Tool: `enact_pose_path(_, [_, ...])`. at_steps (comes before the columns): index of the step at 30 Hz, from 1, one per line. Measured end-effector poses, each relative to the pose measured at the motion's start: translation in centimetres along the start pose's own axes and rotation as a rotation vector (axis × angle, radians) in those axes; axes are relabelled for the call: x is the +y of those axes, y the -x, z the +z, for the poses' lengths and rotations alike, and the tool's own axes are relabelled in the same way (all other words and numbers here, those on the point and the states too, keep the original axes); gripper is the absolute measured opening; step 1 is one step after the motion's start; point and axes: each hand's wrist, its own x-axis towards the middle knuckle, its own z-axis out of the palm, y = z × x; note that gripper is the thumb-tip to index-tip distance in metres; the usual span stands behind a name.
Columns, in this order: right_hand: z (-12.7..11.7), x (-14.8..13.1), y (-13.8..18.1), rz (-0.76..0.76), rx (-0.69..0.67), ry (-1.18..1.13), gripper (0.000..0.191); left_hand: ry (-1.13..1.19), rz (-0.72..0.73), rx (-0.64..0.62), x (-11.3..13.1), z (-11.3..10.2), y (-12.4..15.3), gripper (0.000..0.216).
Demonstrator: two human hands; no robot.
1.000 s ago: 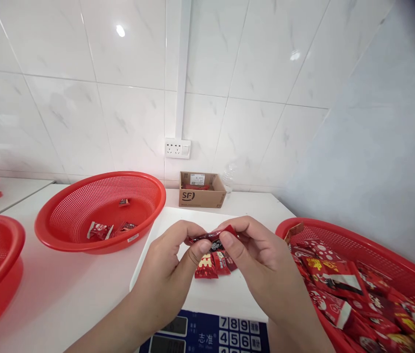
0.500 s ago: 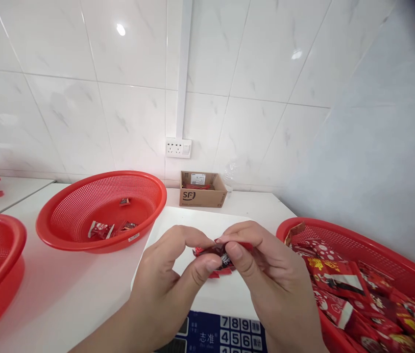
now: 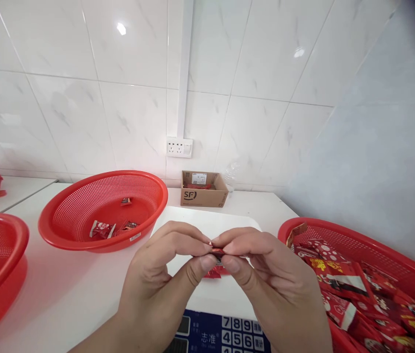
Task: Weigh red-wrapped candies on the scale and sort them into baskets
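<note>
My left hand (image 3: pixel 159 274) and my right hand (image 3: pixel 266 279) meet above the white scale platform (image 3: pixel 192 220). Both pinch a small red candy wrapper (image 3: pixel 217 252) between thumb and fingers, so little of it shows. More red candy packets (image 3: pixel 212 272) lie on the platform just under my fingers, mostly hidden. The scale's blue keypad (image 3: pixel 229 338) sits at the bottom edge between my wrists.
A red basket (image 3: pixel 376 245) full of red packets stands at the right. Another red basket (image 3: pixel 82 235) with a few packets is at the left, a third red basket (image 3: pixel 5 235) at the far left edge. A small cardboard box (image 3: pixel 203 196) sits by the tiled wall.
My hands have drawn closer together and slightly lower over the scale. The wrapper, stretched out between them before, is now bunched and nearly hidden by my fingertips.
</note>
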Motion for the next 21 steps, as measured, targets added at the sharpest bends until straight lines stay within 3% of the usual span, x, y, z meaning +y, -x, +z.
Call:
enact_pose_path(5, [-0.2, 0.1, -0.1, -0.023, -0.01, 0.042, 0.015, -0.012, 0.034, -0.009, -0.2, -0.1, 0.1, 0.014])
enact_pose_path(12, [-0.1, -0.6, 0.1, 0.067, 0.044, 0.032, 0.014, 0.025, -0.091, -0.017, -0.1, -0.1, 0.0, 0.01])
enact_pose_path(21, [-0.1, 0.4, -0.1, 0.067, -0.069, -0.069, 0.018, 0.034, -0.112, -0.028, -0.1, 0.1, -0.1, 0.016])
